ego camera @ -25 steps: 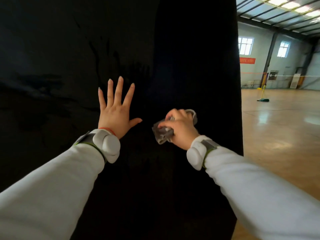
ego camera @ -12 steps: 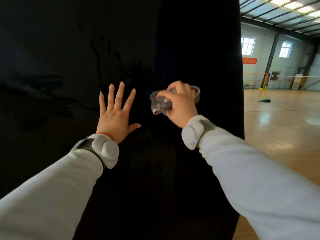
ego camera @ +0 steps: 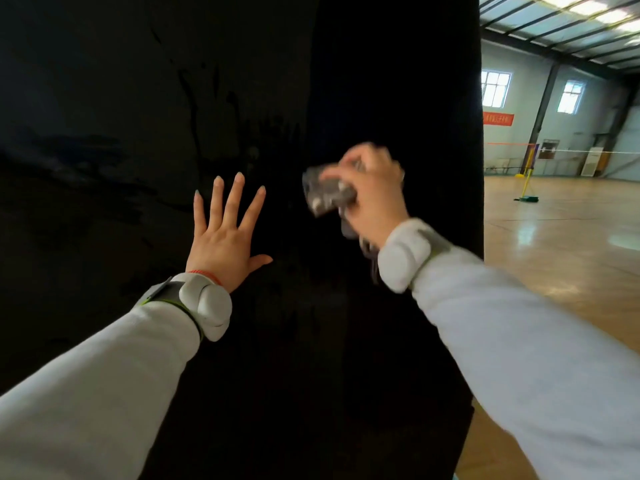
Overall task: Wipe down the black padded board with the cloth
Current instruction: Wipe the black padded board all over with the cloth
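Note:
A tall black padded board [ego camera: 398, 81] stands upright in front of me and fills most of the view. My left hand [ego camera: 225, 237] lies flat against it with fingers spread, holding nothing. To its right, my right hand [ego camera: 374, 199] is closed around a crumpled grey cloth [ego camera: 325, 194] pressed to the board's surface. The right hand and cloth are blurred by motion. A strand of the cloth hangs down below the wrist.
The board's right edge [ego camera: 479, 168] runs top to bottom. Beyond it lies a wooden sports hall floor [ego camera: 561, 244], a net with a yellow post [ego camera: 528, 178] on a green base, and a far wall with windows.
My right hand with the cloth rose up the board, then came back down a little and shifted right. My left hand stayed flat in the same spot.

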